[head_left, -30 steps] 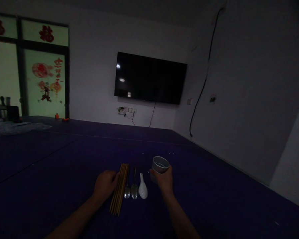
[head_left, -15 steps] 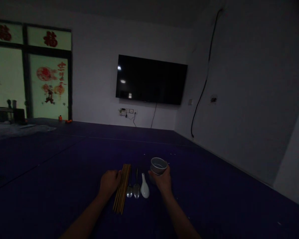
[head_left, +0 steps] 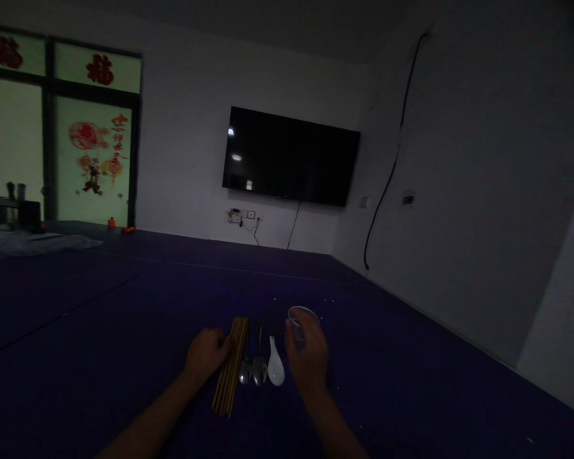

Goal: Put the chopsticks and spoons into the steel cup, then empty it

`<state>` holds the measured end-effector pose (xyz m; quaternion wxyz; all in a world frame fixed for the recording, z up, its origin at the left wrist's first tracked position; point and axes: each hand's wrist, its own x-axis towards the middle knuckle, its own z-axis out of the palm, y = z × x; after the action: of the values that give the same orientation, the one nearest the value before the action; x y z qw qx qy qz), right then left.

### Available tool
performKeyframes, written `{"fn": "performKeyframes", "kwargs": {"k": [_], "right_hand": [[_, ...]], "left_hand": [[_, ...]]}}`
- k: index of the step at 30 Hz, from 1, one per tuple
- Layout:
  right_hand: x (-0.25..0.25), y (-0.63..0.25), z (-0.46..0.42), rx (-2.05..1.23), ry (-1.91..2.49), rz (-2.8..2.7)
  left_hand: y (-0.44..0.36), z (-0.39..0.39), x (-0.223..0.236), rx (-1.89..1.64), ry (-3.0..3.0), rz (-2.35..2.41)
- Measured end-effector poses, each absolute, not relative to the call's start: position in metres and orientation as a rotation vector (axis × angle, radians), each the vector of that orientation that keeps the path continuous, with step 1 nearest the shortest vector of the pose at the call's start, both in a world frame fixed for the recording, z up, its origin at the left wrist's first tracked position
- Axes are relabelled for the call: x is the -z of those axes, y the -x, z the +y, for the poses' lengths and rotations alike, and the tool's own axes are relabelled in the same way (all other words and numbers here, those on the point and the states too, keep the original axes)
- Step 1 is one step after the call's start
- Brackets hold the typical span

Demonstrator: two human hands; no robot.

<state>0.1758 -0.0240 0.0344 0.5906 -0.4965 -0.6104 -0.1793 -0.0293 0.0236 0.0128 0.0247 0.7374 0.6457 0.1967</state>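
Note:
On the dark blue surface, several wooden chopsticks lie side by side in a bundle. My left hand rests against their left edge, its fingers curled into a loose fist. To the right of the bundle are two metal spoons, one close to the chopsticks and the other beside it. A white soup spoon lies after these, bowl towards me. The grey cup stands upright further right. My right hand is in front of it, thumb and fingers apart, partly covering its rim; contact is hard to make out.
A black television hangs on the far wall above sockets and cables. At the far left, clear plastic sheeting lies near a dark box and small orange objects. A black cable runs down the right wall.
My right hand has loosened from around the cup, its fingers now spread over the near side and rim. My left hand stays beside the chopsticks. The view has shifted slightly.

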Motion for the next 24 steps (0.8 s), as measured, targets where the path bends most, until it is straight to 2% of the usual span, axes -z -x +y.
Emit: {"fn": "performKeyframes", "kwargs": {"k": [8,17,24], "right_hand": [[-0.018,-0.15,-0.031,0.105,1.358,-2.222],[-0.019,-0.148,-0.031,-0.075,1.457,-2.272],[-0.018,-0.149,-0.03,-0.091,1.48,-2.286]], "left_hand": [[0.027,0.016,-0.018,-0.472,-2.4,2.117],[0.024,0.013,-0.021,-0.4,-2.443,1.979],[0.023,0.012,-0.02,-0.402,-2.439,1.976]]}}
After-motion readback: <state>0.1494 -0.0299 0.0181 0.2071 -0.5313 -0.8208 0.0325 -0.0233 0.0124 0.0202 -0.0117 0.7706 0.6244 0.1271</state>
